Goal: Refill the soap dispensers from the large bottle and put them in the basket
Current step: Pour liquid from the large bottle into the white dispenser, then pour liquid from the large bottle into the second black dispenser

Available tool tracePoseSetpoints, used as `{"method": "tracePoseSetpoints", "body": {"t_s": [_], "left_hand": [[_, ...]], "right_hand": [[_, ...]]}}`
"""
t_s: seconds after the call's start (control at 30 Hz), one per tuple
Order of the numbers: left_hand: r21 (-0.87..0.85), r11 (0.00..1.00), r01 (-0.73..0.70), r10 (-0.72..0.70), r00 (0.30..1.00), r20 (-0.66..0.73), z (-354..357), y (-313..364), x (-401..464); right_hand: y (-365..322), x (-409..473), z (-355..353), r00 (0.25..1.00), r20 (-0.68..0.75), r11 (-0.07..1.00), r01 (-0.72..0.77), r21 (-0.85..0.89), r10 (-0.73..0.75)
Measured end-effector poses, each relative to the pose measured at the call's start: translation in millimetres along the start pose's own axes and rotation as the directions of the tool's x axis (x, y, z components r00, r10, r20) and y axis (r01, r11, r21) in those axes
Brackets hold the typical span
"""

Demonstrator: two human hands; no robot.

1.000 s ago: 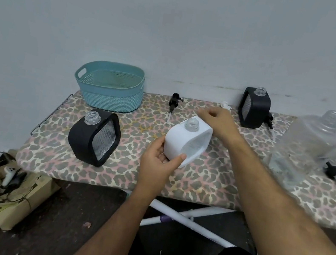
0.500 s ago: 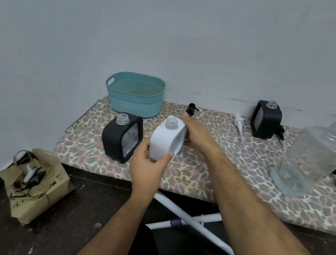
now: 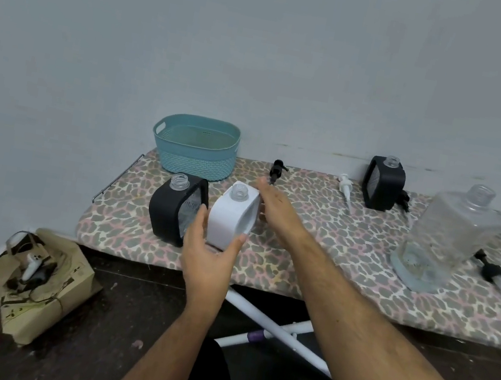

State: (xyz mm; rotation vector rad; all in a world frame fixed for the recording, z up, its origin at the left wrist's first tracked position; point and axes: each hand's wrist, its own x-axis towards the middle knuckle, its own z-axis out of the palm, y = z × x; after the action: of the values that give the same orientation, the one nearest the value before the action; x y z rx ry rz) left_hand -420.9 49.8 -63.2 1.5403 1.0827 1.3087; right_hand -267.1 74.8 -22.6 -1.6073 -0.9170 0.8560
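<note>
Head view, left hand [image 3: 210, 259] gripping white dispenser [image 3: 231, 216], uncapped

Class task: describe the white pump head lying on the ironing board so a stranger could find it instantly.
Start at the far black dispenser by the wall. Just to its left lies the white pump head. It is the only white pump; the others are black.

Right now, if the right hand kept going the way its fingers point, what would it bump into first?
Probably the black pump head lying on the table just beyond the right hand, whose fingers point up-left toward the wall. Depth is hard to judge, so it might pass above it.
</note>
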Motion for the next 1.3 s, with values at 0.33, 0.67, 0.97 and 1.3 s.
{"method": "tracePoseSetpoints", "body": {"t_s": [0.33,0.67,0.97,1.3], "left_hand": [[-0.043,0.861,-0.507,0.508,0.858,0.075,35.1,38.5,-36.5],[-0.101,0.995,0.007,0.042,0.877,0.478,148.6,62.2,41.6],[-0.033,0.995,0.098,-0.054,0.769,0.637,273.3,54.8,114.1],[-0.039,0.988,0.146,-0.077,0.706,0.704,356.7,44.7,140.1]], "right_hand": [[3.6,-31.5,-71.8,0.902,-0.337,0.958,0.221,-0.181,-0.271],[27.8,-11.8,-142.0,0.704,-0.703,0.991,0.002,-0.135,-0.097],[54.7,49.8,-160.9,0.476,-0.878,0.999,-0.044,0.026,0.044],[80.9,89.9,-178.7,0.411,-0.909,0.998,-0.043,0.053,0.066]]}}
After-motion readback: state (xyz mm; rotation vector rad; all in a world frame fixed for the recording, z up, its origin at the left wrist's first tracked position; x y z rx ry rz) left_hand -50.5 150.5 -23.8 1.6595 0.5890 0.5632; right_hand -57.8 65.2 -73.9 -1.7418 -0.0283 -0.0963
